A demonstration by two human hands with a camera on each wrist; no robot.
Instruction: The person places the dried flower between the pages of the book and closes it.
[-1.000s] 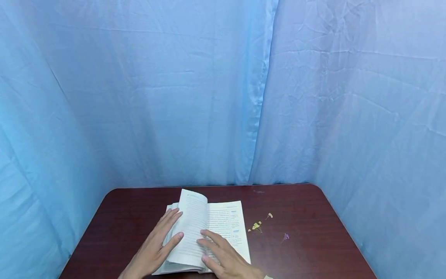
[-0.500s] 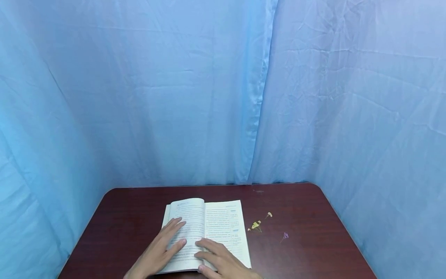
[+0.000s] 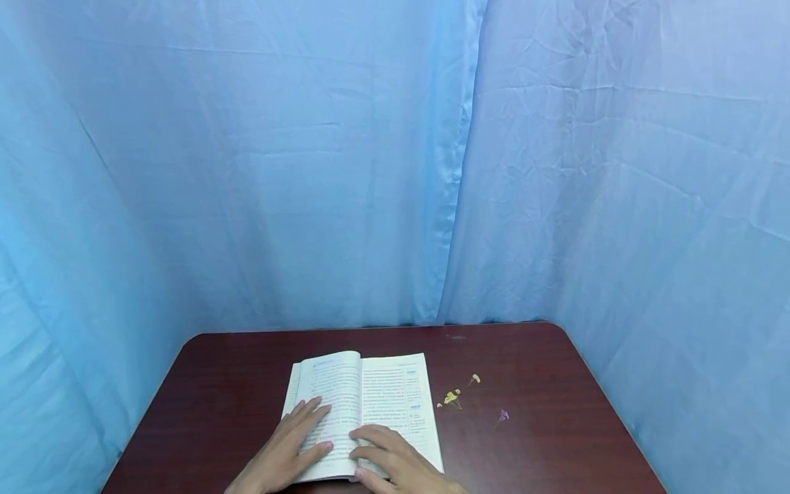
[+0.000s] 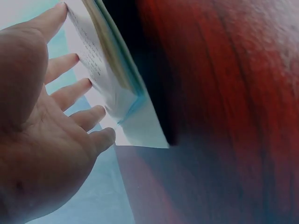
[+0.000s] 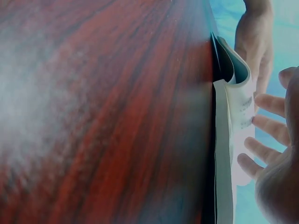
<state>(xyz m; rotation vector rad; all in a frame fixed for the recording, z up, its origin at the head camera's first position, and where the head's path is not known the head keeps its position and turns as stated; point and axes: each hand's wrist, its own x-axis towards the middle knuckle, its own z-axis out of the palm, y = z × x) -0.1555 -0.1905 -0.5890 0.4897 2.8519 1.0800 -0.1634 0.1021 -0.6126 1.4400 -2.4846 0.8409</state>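
Observation:
A thick book [image 3: 385, 387] lies spread on the table, with printed text on both visible pages. My left hand [image 3: 284, 446] rests on its left page, fingers extended and spread. In the left wrist view the fingertips of the left hand [image 4: 60, 98] touch the page near the book's edge. My right hand [image 3: 398, 460] lies over the lower middle of the book, beside the fold, fingers extended. The right wrist view has the right hand [image 5: 275, 135] with its fingertips at the page and the pages [image 5: 240, 98] bulging at the spine.
On the dark red table [image 3: 543, 439], right of the book, lie small yellow flowers [image 3: 452, 398], a pale flower [image 3: 474, 379] and a purple flower [image 3: 503, 416]. Blue curtains [image 3: 296, 171] hang behind and beside the table.
A raised leaf has come down onto the left side, and the book now lies flatter. The left hand has slid slightly down the left page; the right hand has barely moved.

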